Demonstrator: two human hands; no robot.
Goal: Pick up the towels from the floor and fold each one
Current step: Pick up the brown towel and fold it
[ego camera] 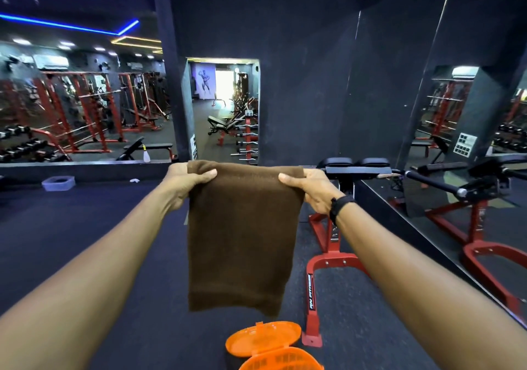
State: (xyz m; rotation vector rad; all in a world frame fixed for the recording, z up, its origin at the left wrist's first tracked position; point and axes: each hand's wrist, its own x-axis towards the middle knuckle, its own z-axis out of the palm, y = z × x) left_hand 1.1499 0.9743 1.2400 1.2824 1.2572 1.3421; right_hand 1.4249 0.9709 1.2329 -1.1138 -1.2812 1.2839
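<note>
Head view shows a person standing in a gym with both arms stretched out in front. A brown towel [242, 235] hangs in the air between the two hands. It is off the floor [85, 255] now. The left hand [185, 180] pinches the top left corner, with the thumb on the near side and the fingers curled behind the cloth. The right hand [309, 188] pinches the top right corner in the same way. A dark band sits on that wrist.

The towel hangs straight down and looks flat and even. It may already be folded once, because it looks thick and narrow, but I cannot be sure.

Just below the towel's bottom edge, an orange basket [273, 347] with its lid open sits on the floor. A red exercise bench [328, 261] stands to the right, next to a mirror wall.

I think the picking up part is done for this towel and the folding part is going on. Next, I guess the hands need to come together so the two top corners meet, or the top edge must drop down to the bottom edge. The corners should line up so the fold comes out neat.
</note>
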